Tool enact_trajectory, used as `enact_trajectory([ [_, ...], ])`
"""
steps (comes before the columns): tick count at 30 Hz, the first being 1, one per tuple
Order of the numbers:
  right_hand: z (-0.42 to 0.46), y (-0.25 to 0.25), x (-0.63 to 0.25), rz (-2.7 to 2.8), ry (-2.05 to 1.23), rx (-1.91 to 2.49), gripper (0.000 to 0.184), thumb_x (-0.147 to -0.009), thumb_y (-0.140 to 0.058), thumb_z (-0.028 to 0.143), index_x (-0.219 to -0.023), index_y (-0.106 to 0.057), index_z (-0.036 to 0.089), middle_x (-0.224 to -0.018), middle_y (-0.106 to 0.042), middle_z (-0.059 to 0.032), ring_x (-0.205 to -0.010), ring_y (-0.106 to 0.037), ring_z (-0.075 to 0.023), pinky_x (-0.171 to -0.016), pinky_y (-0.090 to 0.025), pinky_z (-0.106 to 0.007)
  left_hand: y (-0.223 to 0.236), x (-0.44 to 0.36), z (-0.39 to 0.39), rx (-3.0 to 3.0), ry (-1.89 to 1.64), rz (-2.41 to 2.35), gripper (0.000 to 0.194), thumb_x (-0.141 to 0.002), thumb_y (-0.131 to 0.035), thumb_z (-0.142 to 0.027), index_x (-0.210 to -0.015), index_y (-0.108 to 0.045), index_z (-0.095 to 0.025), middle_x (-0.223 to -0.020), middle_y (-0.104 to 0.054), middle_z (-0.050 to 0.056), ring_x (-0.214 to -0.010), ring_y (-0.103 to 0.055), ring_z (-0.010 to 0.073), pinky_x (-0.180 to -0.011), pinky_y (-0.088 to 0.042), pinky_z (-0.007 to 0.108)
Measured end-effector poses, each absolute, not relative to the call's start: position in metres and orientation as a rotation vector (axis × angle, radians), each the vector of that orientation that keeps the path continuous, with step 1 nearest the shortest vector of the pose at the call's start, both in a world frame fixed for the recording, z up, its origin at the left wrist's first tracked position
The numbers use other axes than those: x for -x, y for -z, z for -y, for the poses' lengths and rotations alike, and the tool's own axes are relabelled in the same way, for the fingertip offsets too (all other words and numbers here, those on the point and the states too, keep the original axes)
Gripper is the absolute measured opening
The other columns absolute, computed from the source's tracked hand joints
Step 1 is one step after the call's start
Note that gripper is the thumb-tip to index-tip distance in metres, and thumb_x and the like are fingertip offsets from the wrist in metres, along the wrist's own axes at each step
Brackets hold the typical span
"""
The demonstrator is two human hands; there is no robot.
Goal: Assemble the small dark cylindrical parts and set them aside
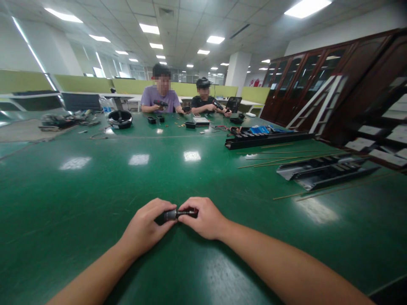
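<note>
Over the green tabletop, close to me, both my hands are at a small dark cylindrical part (171, 214) with a grey metal collar and a thin shaft. It lies about level, pointing left to right. My left hand (146, 222) is closed around the thick black end, with the thumb below and the fingers above. At the thin shaft end, my right hand (205, 218) pinches the part between thumb and fingers. A small reddish tip shows by the right palm. The exact kind of part cannot be made out.
Across the green table (95, 182) sit two people, one in a purple shirt (149, 95), each holding a power drill (160, 103). Black metal channels (330, 171) and thin rods (276, 161) lie to the right. A white-and-black headset (120, 120) stands far left. A stepladder (327, 99) leans by cabinets.
</note>
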State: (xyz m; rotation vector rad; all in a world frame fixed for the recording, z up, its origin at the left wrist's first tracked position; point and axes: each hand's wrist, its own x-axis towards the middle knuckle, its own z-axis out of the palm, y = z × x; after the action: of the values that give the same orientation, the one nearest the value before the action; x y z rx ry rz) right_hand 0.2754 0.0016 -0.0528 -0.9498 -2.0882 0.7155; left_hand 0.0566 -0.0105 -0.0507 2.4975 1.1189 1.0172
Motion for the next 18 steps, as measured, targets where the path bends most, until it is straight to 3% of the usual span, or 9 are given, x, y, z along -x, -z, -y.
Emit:
enact_trajectory([
  [18, -0.0016, 0.0536, -0.2765, 2.113, -0.713, 0.964, 0.01, -0.084, -0.069, 0.023, -0.091, -0.074, 0.019, -0.082, -0.07, -0.0014, -0.076, -0.062, -0.0142, -0.069, -0.043, -0.025, 0.0503, -0.0555, 0.0116, -2.501, -1.031, -1.151, 0.02, -0.086, -0.068, -0.025, -0.106, -0.067, -0.022, -0.099, -0.07, 0.004, -0.091, -0.066, 0.0172, -0.082, -0.054, 0.029],
])
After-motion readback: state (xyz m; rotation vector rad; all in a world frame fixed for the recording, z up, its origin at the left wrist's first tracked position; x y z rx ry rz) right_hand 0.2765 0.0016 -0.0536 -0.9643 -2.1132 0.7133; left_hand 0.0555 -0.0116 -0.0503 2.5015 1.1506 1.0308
